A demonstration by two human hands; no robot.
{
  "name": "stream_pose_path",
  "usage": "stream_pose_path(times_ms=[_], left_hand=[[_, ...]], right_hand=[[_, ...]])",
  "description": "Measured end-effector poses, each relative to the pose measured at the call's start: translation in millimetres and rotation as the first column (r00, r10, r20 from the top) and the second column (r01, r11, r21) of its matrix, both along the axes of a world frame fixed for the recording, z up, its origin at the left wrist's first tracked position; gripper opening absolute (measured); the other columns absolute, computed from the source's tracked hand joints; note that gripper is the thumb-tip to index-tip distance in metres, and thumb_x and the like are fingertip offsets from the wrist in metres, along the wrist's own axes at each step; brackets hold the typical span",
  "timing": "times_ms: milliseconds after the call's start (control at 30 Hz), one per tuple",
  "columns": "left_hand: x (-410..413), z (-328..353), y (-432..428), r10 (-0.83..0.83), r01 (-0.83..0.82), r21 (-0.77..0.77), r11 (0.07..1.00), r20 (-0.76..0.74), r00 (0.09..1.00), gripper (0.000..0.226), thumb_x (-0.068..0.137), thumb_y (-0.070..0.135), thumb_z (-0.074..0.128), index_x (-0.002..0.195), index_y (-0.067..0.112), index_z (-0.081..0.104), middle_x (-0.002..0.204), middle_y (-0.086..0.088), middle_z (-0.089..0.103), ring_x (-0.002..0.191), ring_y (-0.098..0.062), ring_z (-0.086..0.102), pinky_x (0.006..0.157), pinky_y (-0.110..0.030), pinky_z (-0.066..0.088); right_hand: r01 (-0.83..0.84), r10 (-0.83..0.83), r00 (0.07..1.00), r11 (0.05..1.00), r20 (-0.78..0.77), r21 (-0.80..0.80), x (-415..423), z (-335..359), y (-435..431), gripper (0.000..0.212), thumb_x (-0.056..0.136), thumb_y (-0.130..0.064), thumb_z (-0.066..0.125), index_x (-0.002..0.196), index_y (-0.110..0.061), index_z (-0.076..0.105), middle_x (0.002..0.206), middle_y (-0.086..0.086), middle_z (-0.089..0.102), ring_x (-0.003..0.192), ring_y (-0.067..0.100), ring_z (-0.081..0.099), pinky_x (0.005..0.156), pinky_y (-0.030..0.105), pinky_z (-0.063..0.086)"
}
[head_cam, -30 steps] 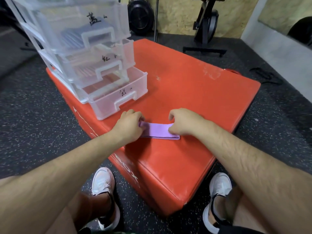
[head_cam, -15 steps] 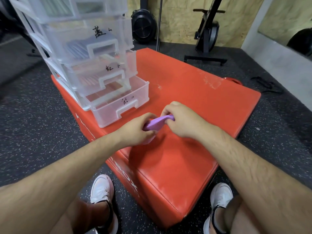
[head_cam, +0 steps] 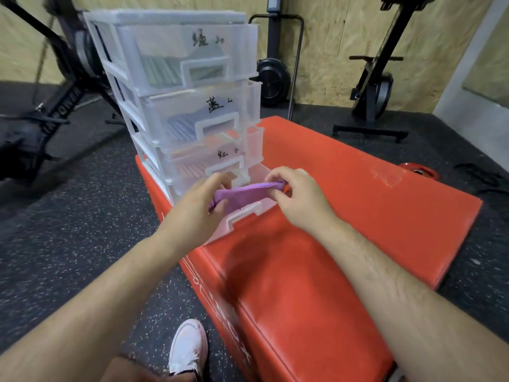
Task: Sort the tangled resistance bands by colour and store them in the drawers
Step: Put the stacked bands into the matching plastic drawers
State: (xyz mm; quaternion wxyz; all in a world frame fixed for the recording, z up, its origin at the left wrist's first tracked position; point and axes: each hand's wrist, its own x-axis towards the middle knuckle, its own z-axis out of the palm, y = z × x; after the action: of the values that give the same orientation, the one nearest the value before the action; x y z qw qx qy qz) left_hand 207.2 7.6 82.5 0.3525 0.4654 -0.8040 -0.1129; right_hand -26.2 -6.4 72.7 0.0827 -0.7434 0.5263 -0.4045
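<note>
A folded purple resistance band [head_cam: 242, 194] hangs in the air between both hands, just over the pulled-out bottom drawer [head_cam: 249, 211] of a clear plastic drawer unit [head_cam: 176, 86]. My left hand [head_cam: 205, 198] grips its left end and my right hand [head_cam: 296, 193] pinches its right end. The unit stands on a red padded box [head_cam: 344, 230]. Its three upper drawers carry handwritten labels and hold flat bands: greenish on top, blue below, red in the third.
Black speckled rubber floor [head_cam: 68, 244] surrounds the box. Black gym machines [head_cam: 377, 86] stand along the plywood wall behind, and another machine [head_cam: 41, 106] sits at the left. A red weight plate [head_cam: 418, 170] lies behind the box. My white shoe [head_cam: 188, 346] rests beside it.
The purple band lay flat on the red box; both hands lifted it and carried it up and forward over the open bottom drawer. The camera tilted up toward the drawer unit.
</note>
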Motion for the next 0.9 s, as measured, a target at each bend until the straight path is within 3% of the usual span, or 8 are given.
stream_pose_path(times_ms=[33, 133, 267, 433, 600, 767, 900], left_hand=[[4, 1, -6, 0.026, -0.024, -0.063, 0.998, 0.031, 0.999, 0.024, 0.091, 0.009, 0.060, 0.108, 0.025, 0.054, 0.084, 0.015, 0.049, 0.075, 0.000, 0.049, 0.064, -0.013, 0.037], [13, 1, -25, 0.052, -0.028, -0.197, 0.980, 0.117, 0.992, 0.012, 0.094, 0.007, 0.056, 0.102, 0.016, 0.057, 0.097, 0.002, 0.052, 0.079, -0.017, 0.049, 0.068, -0.031, 0.045], [24, -12, -52, 0.102, -0.061, -0.171, 0.983, 0.245, 0.964, 0.009, 0.094, 0.008, 0.057, 0.100, 0.013, 0.062, 0.101, -0.005, 0.054, 0.081, -0.029, 0.057, 0.068, -0.039, 0.051], [29, -20, -65, 0.076, -0.070, -0.032, 0.997, 0.332, 0.940, 0.023, 0.089, 0.011, 0.050, 0.105, 0.014, 0.065, 0.104, -0.007, 0.060, 0.094, -0.030, 0.060, 0.077, -0.036, 0.050], [25, -30, -71, 0.035, -0.072, 0.083, 0.994, 0.388, 0.921, 0.033, 0.090, 0.005, 0.052, 0.118, 0.014, 0.065, 0.117, -0.006, 0.061, 0.107, -0.028, 0.059, 0.088, -0.031, 0.046], [26, -32, -70, 0.030, -0.044, 0.032, 0.999, 0.353, 0.935, 0.025, 0.093, 0.010, 0.051, 0.112, 0.013, 0.066, 0.116, -0.003, 0.061, 0.105, -0.027, 0.061, 0.087, -0.035, 0.050], [27, -26, -61, 0.027, -0.024, -0.013, 1.000, 0.351, 0.936, 0.023, 0.090, 0.016, 0.058, 0.112, 0.016, 0.066, 0.113, 0.001, 0.063, 0.105, -0.026, 0.061, 0.086, -0.036, 0.051]], right_hand=[[0.007, -0.006, 1.000, 1.000, 0.016, -0.008, 6, 3, -10, 0.021, 0.084, -0.009, 0.068, 0.096, -0.026, 0.067, 0.081, -0.018, 0.060, 0.084, 0.015, 0.050, 0.075, 0.028, 0.042], [-0.006, 0.003, 0.999, 0.998, -0.051, -0.060, 21, 10, -41, 0.028, 0.081, -0.005, 0.061, 0.098, -0.025, 0.068, 0.087, -0.016, 0.061, 0.088, 0.018, 0.051, 0.076, 0.033, 0.044], [-0.036, 0.028, 0.993, 0.997, -0.117, -0.062, 29, 2, -73, 0.028, 0.077, -0.003, 0.061, 0.094, -0.024, 0.071, 0.087, -0.017, 0.059, 0.089, 0.017, 0.049, 0.076, 0.026, 0.037], [-0.095, 0.111, 0.987, 0.986, -0.114, 0.136, 32, -23, -94, 0.028, 0.076, -0.002, 0.064, 0.094, -0.021, 0.074, 0.092, -0.006, 0.066, 0.092, 0.019, 0.060, 0.081, 0.031, 0.047], [-0.086, 0.113, 0.987, 0.972, -0.112, 0.220, 28, -33, -103, 0.024, 0.085, -0.011, 0.066, 0.101, -0.025, 0.077, 0.096, -0.002, 0.067, 0.093, 0.017, 0.061, 0.081, 0.027, 0.045], [-0.031, 0.040, 0.996, 0.993, -0.078, 0.113, 25, -38, -96, 0.025, 0.093, -0.011, 0.059, 0.110, -0.020, 0.076, 0.110, 0.002, 0.072, 0.106, 0.025, 0.060, 0.095, 0.027, 0.042], [0.093, -0.093, 0.995, 0.996, -0.039, 0.000, 26, -42, -80, 0.022, 0.090, -0.016, 0.061, 0.109, -0.019, 0.072, 0.109, 0.001, 0.067, 0.104, 0.026, 0.058, 0.094, 0.024, 0.038]])
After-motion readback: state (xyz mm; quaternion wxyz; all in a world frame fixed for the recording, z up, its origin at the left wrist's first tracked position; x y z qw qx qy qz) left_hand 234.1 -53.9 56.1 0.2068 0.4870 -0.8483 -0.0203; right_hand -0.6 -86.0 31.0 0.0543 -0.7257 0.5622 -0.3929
